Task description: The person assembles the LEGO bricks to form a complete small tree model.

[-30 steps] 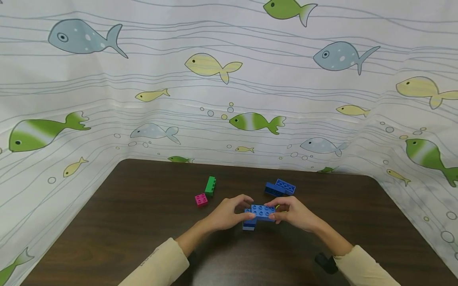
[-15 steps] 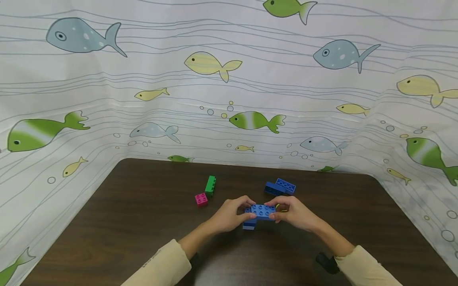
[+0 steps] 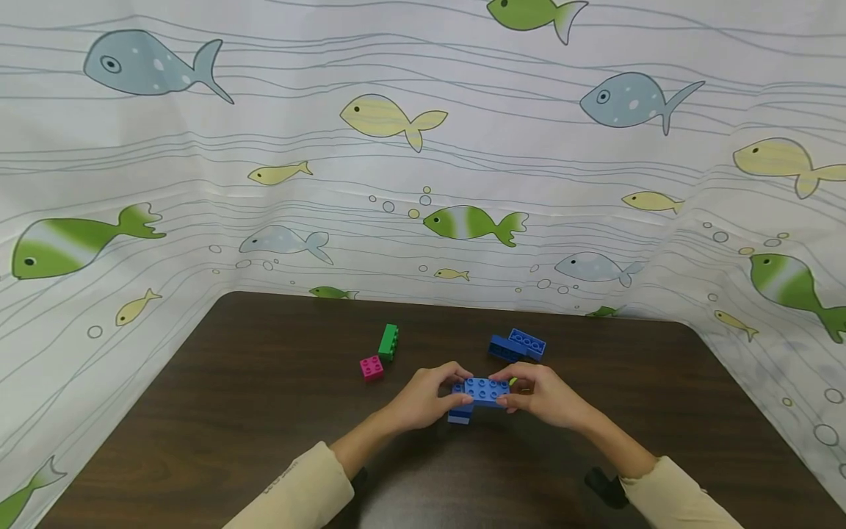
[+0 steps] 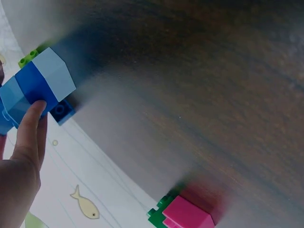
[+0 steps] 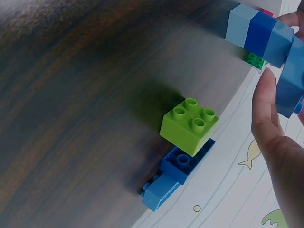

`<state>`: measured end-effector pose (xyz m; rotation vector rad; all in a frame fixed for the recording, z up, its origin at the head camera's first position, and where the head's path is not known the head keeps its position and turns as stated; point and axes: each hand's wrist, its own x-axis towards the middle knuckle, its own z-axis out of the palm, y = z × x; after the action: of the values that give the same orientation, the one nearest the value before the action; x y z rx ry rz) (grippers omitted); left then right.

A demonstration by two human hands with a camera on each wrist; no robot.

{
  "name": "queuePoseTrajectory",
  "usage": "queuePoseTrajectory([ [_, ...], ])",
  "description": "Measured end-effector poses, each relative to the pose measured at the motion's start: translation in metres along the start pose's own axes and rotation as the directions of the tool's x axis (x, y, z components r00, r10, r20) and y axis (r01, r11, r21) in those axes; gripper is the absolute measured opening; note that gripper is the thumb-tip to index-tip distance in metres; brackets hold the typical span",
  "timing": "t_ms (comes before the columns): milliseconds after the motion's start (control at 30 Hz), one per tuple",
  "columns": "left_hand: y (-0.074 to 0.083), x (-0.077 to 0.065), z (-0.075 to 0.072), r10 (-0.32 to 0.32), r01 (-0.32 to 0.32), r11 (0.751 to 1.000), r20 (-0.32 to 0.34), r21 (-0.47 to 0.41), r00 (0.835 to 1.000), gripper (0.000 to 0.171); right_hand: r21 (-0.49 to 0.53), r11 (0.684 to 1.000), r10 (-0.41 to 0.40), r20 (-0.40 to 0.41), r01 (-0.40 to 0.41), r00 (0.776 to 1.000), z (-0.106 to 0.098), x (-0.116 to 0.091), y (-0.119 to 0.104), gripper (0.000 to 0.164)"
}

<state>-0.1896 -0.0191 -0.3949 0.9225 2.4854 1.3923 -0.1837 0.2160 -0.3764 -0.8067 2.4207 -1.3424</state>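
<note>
Your right grip [image 3: 547, 394] pinches long blue brick [image 3: 487, 392] atop blue stack [image 3: 460, 415], over table [image 3: 277, 404]; your left grip [image 3: 421, 400] holds stack near top. Pressing overhanging end could tip narrow stack; misalignment could leave brick loose; dropping right grip could knock nearby lime brick [image 5: 189, 124].
</note>
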Motion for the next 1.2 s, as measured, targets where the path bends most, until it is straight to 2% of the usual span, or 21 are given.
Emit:
queuePoseTrajectory([
  [300, -0.0002, 0.0001, -0.0003, -0.012, 0.011, 1.0, -0.02, -0.007, 1.0, 0.028, 0.054, 0.998, 0.014, 0.011, -0.015, 1.0, -0.0016, 0.0022, 0.0011, 0.032],
  [967, -0.0023, 0.0004, 0.0016, -0.026, 0.025, 0.999, -0.047, -0.03, 0.999, 0.029, 0.088, 0.995, 0.043, 0.023, -0.045, 0.999, -0.0014, 0.0016, 0.0007, 0.034],
  [1200, -0.0015, -0.0007, 0.0024, -0.041, 0.039, 0.999, -0.048, -0.035, 0.998, 0.028, 0.082, 0.996, 0.029, 0.025, -0.031, 0.999, -0.0004, 0.0005, 0.003, 0.037],
])
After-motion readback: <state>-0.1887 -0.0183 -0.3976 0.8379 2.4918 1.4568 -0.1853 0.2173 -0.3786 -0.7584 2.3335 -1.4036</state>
